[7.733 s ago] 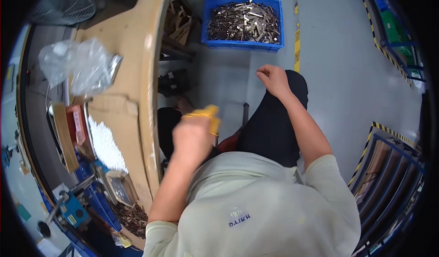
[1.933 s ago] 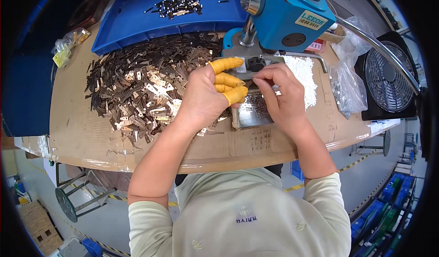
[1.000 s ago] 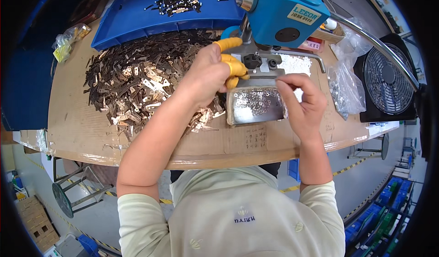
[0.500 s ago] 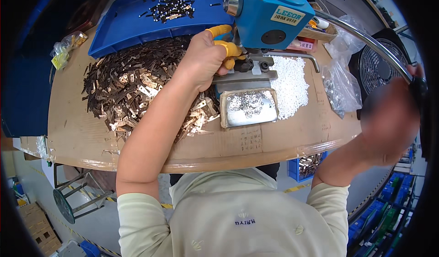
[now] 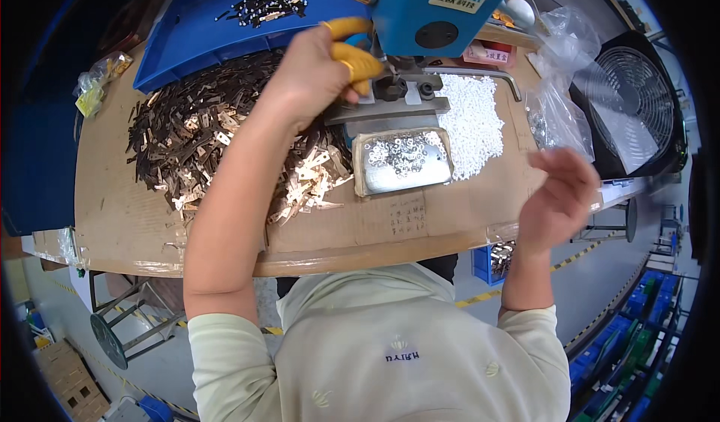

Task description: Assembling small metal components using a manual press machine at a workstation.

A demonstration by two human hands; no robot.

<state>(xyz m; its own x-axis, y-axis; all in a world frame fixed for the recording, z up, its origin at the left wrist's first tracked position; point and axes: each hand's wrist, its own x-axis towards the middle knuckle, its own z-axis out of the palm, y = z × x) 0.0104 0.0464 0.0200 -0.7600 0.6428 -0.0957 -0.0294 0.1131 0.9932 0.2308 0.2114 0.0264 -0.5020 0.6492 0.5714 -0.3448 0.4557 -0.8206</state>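
My left hand [image 5: 322, 66], with yellow finger cots [image 5: 358, 60] on its fingers, is at the tooling under a blue bench press [image 5: 435, 17]. Its fingers are bent in by the metal fixture [image 5: 394, 111]; whatever they pinch is hidden. Off to the right, past the white pieces, my right hand [image 5: 559, 201] hangs near the table edge, fingers loosely curved and apart, nothing in it. In front of the fixture sits a shallow metal tray [image 5: 390, 176] with small shiny rings. Left of it, partly under my left forearm, spreads a heap of dark and coppery flat metal pieces [image 5: 191, 137].
A blue tray [image 5: 195, 28] with black, white-tipped parts stands at the back left. Small white pieces [image 5: 474, 126] lie right of the fixture, near a bent metal rod [image 5: 514, 88]. Plastic bags [image 5: 562, 114] and a black fan [image 5: 630, 99] are farther right.
My right hand has let go of the press lever and moved left, away from it. The lever has swung out of sight. My left hand has shifted slightly left, staying by the tooling.
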